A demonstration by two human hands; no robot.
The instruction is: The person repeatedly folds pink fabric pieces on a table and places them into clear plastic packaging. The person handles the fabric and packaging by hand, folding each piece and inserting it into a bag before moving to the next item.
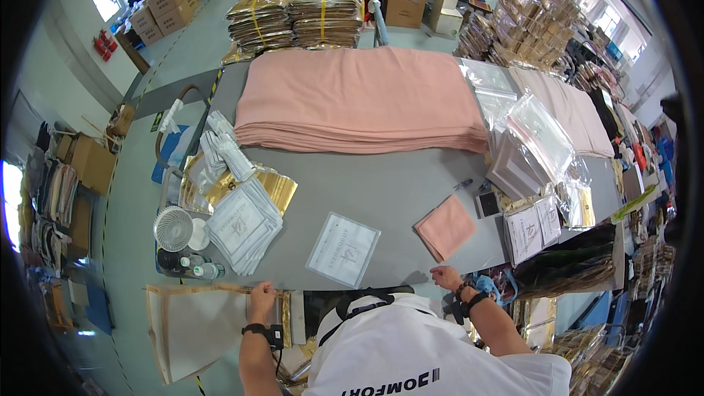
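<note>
My left hand is at the table's near edge, beside the rim of an open cardboard box; whether its curled fingers grip anything is unclear. My right hand is at the near edge further right, just below a folded pink cloth, and appears to hold nothing. Between the hands, a printed clear plastic bag lies flat on the grey table. A fanned pile of similar bags lies on the left, partly over gold packets. A large stack of pink cloth spans the far side.
A small white fan and plastic bottles stand at the left corner. On the right are a small dark device, printed packets and a leaning pile of bagged goods. Strapped gold bundles stand beyond the table.
</note>
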